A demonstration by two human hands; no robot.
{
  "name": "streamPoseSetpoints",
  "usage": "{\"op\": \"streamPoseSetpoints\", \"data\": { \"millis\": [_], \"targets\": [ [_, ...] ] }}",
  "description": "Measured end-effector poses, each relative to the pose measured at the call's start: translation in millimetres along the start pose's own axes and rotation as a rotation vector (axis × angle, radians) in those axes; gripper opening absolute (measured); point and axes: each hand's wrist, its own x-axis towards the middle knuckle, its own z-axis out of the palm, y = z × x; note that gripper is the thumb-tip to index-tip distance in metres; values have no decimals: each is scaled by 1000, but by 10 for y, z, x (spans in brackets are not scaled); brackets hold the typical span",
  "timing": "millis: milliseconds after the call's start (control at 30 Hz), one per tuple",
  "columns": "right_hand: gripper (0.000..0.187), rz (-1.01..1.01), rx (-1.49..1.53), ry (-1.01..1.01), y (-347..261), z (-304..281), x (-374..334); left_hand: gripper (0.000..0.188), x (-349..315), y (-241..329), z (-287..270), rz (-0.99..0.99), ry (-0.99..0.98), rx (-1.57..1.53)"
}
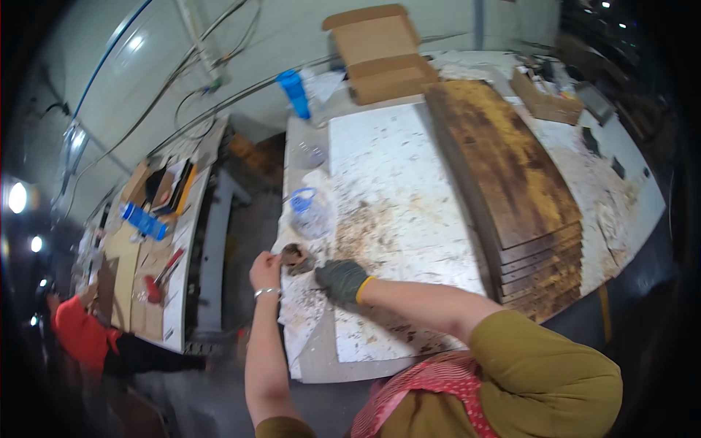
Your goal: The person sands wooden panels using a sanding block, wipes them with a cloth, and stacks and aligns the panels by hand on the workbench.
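Observation:
My bare left hand [264, 271], with a bracelet at the wrist, is closed at the left edge of the worktable. Its fingertips meet the side of a small round cup-like container [298, 264] with brown stuff in it. My right hand [342, 282], in a dark grey glove with a yellow cuff, is just right of that container. Its fingers are curled down, and I cannot make out what they hold. Beyond the container stands a clear plastic jug [312, 219] with a blue rim. Brown crumbs lie scattered over the white board [409, 168].
A tall stack of brown-stained boards [504, 160] stands to the right. At the back are an open cardboard box [387, 77] and a blue bottle [294, 93]. A second table [171, 314] with a red-handled tool [155, 287] is at left, with a person in red [80, 332] beside it.

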Motion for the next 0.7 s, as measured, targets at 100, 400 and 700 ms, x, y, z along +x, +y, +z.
{"op": "streamPoseSetpoints", "data": {
  "millis": [100,400,700],
  "targets": [
    [31,188,153,-134,-50,-503,-142,15,14,185,-44,146,-21,45],
    [57,482,650,-84,382,-632,-449,23,137,473,-68,145,-147,148],
    [56,464,676,-166,370,-626,-482,19,305,340,-30,234,-139,42]
  ]
}}
